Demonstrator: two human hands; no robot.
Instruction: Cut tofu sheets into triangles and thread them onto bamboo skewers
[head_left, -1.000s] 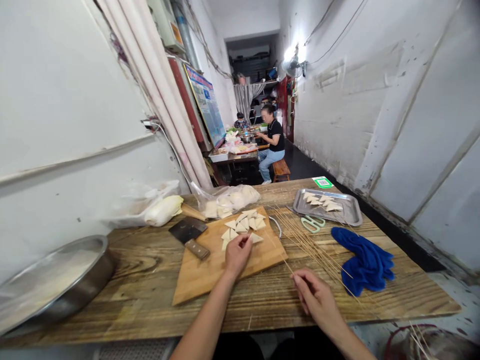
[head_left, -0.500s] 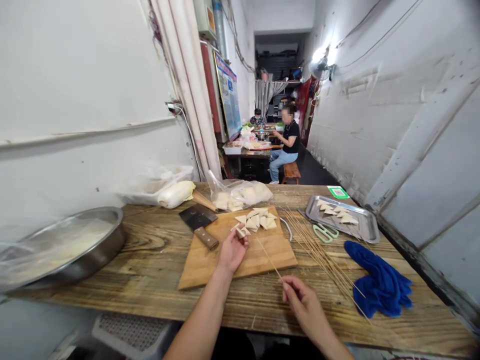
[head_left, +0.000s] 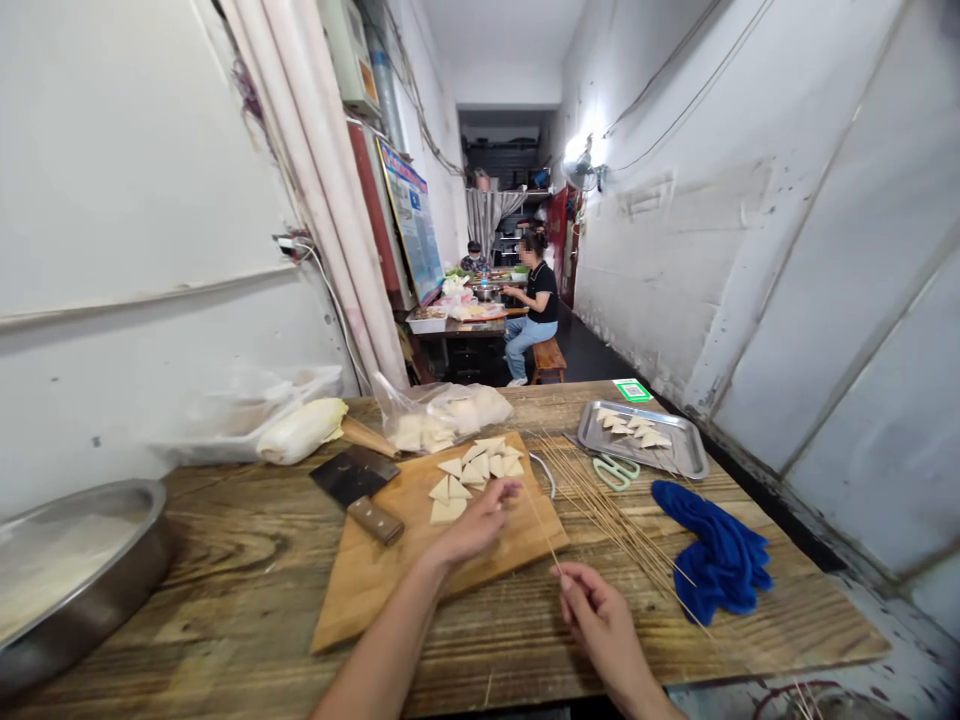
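Observation:
My right hand [head_left: 598, 612] pinches a thin bamboo skewer [head_left: 546, 527] near its lower end, and the skewer points away over the wooden cutting board [head_left: 517, 545]. My left hand [head_left: 484, 520] is over the board with its fingers closed near the skewer's far end; whatever they hold is hidden. Several pale triangular slices [head_left: 448, 510], like firm tofu, lie on the far half of the board. Left of them rests a cleaver [head_left: 356, 478] with a wooden handle, partly on the board.
Loose skewers [head_left: 615, 515], green-handled scissors [head_left: 616, 472] and a blue cloth [head_left: 716, 560] lie to the right. A metal tray [head_left: 679, 440] holds skewered triangles. Bagged slices [head_left: 442, 418], a cabbage [head_left: 301, 430] and a large metal basin [head_left: 142, 540] are behind and left. A seated person [head_left: 536, 300] is farther back.
My left hand has moved right over the board, towards the skewer's far end. The triangular slice seen in its fingers before is now hidden. My view has shifted; the right hand keeps its skewer.

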